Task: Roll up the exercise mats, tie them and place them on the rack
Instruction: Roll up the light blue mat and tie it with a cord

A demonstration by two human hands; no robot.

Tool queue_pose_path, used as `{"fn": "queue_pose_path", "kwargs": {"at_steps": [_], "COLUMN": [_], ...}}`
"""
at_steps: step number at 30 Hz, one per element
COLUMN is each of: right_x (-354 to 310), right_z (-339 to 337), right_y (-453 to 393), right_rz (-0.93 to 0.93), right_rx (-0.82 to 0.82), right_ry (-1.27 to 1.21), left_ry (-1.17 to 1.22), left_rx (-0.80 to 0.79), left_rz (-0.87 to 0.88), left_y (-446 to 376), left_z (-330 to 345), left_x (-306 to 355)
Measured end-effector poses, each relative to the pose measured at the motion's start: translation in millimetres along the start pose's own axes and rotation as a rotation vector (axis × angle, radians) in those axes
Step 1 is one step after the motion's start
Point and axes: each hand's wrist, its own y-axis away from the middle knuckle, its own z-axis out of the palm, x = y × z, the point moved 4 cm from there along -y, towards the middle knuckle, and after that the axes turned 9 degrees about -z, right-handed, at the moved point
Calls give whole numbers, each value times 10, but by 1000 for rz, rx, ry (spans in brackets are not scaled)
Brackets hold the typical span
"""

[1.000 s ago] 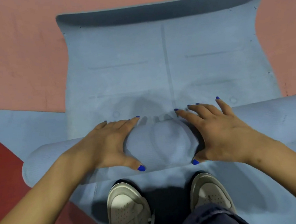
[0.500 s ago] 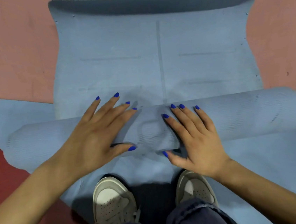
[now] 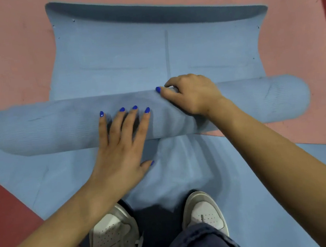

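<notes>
A blue exercise mat (image 3: 111, 64) lies on the floor, partly rolled: the rolled part (image 3: 54, 126) is a thick tube running from 9 o'clock to 3 o'clock across the middle of the view, and the flat, unrolled stretch extends from it toward 12 o'clock, where the far edge curls up.

The left hand (image 3: 120, 146) rests at about 7 o'clock of the roll's centre. It is flat and spread, palm down; the four fingers (image 3: 126, 125) reach up onto the near face of the roll, while the heel of the hand and the thumb lie on a second blue mat (image 3: 185, 173) underneath, on the near side.

The right hand (image 3: 191, 94) sits on top of the roll, at about 1 o'clock of the left hand and close beside it. Its fingers are curled over the far crest of the roll, with the thumb pressed along the top surface; the fingertips are hidden behind the roll, so how far they wrap cannot be told.

A pink mat (image 3: 291, 53) lies under the blue ones toward 2 o'clock and 10 o'clock. At 6 o'clock, two white shoes (image 3: 204, 213) stand on the second blue mat, just below the hands.
</notes>
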Motion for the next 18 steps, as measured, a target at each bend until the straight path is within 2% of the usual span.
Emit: {"fn": "queue_pose_path", "kwargs": {"at_steps": [4, 11, 14, 18], "right_x": [13, -62, 48, 186], "right_z": [-124, -26, 129, 152], "right_y": [-134, 335, 502, 406], "right_rz": [0, -28, -47, -108], "right_rx": [155, 473, 426, 270], "right_ry": [188, 38, 14, 33], "left_ry": [-76, -96, -72, -147], "left_rx": [-45, -7, -58, -171], "left_rz": [-43, -87, -97, -112], "left_y": [-250, -818, -1004, -1170], "left_z": [141, 188, 182, 123], "left_x": [-28, -192, -258, -330]}}
